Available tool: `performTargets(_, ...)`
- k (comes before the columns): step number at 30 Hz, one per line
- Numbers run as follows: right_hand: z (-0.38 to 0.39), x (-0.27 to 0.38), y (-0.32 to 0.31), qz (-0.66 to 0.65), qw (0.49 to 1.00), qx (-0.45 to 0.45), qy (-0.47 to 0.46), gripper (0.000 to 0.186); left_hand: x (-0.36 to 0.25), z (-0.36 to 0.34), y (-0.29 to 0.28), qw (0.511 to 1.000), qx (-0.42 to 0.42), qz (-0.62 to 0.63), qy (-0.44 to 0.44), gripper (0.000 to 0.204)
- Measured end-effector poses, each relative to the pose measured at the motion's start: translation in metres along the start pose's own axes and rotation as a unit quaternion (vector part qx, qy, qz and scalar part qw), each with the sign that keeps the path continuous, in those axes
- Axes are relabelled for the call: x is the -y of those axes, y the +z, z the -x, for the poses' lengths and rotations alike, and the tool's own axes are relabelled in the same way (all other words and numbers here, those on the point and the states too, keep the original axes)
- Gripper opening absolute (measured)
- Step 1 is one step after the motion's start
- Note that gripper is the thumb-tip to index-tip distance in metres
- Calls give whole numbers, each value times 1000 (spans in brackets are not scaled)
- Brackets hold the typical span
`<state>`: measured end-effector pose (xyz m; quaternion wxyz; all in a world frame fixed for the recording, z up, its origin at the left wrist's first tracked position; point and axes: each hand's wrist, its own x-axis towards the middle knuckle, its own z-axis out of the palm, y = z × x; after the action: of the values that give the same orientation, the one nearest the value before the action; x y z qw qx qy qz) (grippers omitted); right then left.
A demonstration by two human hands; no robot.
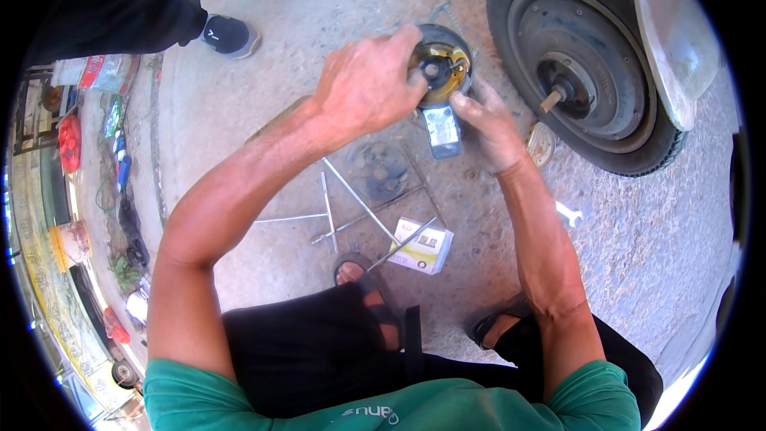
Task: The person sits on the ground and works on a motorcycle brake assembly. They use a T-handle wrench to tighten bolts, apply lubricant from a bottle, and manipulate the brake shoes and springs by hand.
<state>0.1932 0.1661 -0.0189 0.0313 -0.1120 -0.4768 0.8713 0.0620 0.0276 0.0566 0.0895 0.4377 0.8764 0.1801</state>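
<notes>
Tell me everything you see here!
Round part: one, dark and yellowish, upper middle.
Oblong piece: one, silvery and grey, below.
Wheel: one, black and grey, upper right.
Panel: one, whitish, top right.
Disc: one, cream, beside wheel.
Wrench: one, silver, right.
Rods: several, silvery or dark, middle.
Packet: one, white and yellow, lower middle.
Other shoes: two, dark, top and upper left.
Clutter: many, mixed, left, partly unclear.
Ground: one, grey, throughout.
Shirt: one, green, bottom.
Trousers: one pair, black, bottom.
Sandals: two, dark, lower middle.
Left hand: one, bare, part's left.
Right hand: one, bare, part's right.
</notes>
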Motion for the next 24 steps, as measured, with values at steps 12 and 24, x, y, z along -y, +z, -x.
performTargets(12, 0, -11, -8, -32, 999, -12, -18, 61, 3, 3, -2, 996, -60, -56, 27, 29)
performTargets(24, -4, -19, -8, -54, 998, -29, -28, 56, 27, -19, 21, 982, -103, 37, 154, 32)
